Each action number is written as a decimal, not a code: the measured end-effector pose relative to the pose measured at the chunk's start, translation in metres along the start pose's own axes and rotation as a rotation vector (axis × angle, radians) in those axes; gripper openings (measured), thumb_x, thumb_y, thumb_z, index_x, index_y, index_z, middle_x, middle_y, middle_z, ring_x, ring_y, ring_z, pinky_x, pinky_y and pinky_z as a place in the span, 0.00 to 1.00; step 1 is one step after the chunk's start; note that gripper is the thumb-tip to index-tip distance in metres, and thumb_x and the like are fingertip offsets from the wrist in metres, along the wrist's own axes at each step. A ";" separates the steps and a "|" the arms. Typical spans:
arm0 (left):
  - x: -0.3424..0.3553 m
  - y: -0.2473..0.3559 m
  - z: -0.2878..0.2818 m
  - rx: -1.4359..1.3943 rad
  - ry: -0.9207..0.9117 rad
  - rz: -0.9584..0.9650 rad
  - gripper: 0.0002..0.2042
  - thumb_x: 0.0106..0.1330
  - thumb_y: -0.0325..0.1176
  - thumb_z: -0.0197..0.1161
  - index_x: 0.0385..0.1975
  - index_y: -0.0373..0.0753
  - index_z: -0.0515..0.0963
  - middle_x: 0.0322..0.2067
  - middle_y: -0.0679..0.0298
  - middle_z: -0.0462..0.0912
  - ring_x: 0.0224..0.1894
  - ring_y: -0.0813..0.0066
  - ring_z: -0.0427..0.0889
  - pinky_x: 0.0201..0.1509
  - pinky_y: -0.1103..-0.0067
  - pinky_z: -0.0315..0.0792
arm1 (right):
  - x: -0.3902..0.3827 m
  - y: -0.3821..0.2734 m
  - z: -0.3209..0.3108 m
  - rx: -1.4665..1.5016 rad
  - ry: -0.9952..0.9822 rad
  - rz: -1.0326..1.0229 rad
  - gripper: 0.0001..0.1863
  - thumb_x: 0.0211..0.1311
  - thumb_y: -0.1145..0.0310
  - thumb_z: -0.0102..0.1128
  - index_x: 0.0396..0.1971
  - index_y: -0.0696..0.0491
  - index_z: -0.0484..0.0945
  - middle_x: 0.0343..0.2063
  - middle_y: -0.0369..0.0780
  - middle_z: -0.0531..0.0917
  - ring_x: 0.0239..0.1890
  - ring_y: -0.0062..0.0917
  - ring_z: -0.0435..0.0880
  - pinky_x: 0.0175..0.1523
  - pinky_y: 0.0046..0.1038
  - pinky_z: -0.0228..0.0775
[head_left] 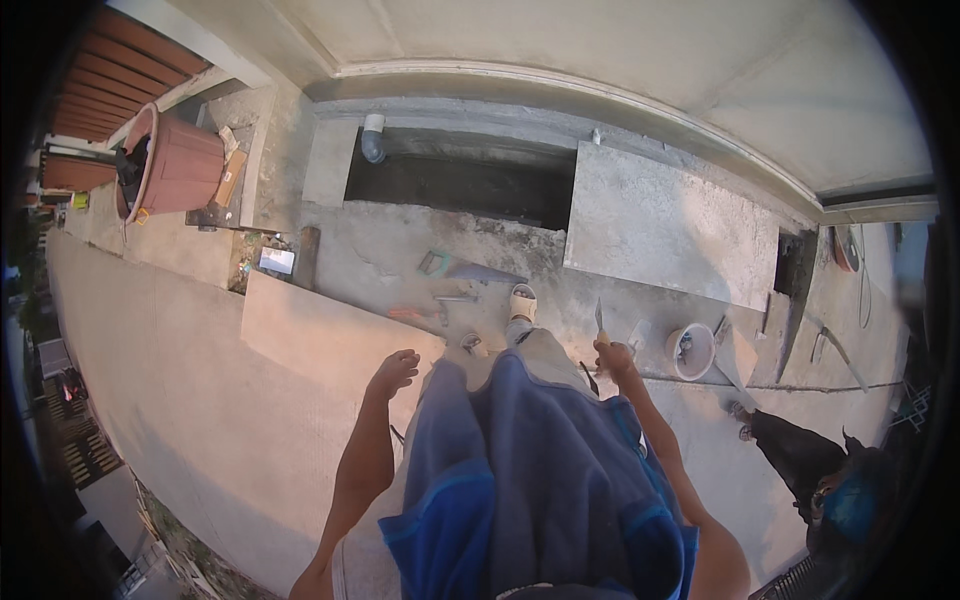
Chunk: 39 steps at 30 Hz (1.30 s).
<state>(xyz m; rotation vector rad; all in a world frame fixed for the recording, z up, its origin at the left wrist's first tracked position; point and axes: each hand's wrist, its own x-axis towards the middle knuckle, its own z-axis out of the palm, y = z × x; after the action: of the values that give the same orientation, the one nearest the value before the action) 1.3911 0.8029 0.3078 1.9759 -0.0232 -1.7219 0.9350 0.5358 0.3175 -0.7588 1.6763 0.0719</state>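
My right hand [612, 357] is closed round the handle of a small tool with a narrow pointed blade [600, 316], perhaps a trowel or a knife; its tip points away from me. My left hand [396, 372] hangs beside my left thigh, its fingers loosely curled and nothing visible in them. On the concrete beyond my feet lies a handsaw [487, 274] with a green handle. Near it are a tool that looks like a hammer [456, 297] and an orange-handled tool [408, 314]. A pale bucket [690, 352] with unclear contents stands right of my right hand.
Ahead, an open trench [450, 180] with a grey pipe elbow [373, 145] runs along the wall, beside a large flat slab [660, 220]. A big pink tub [185, 163] stands far left. Another person in dark clothes [795, 450] is at the right.
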 end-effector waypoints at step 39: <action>0.134 0.190 -0.496 -0.007 0.189 -0.005 0.26 0.69 0.47 0.56 0.65 0.46 0.64 0.54 0.59 0.75 0.57 0.59 0.74 0.60 0.58 0.66 | -0.018 -0.173 0.200 0.509 0.423 0.315 0.15 0.65 0.56 0.56 0.42 0.51 0.74 0.25 0.39 0.74 0.23 0.29 0.76 0.32 0.41 0.80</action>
<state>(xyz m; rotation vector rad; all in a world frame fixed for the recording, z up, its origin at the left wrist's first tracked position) 1.9381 0.7730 0.2879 2.1263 0.0533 -1.5295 1.1957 0.4971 0.3417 -0.1221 2.0868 -0.3052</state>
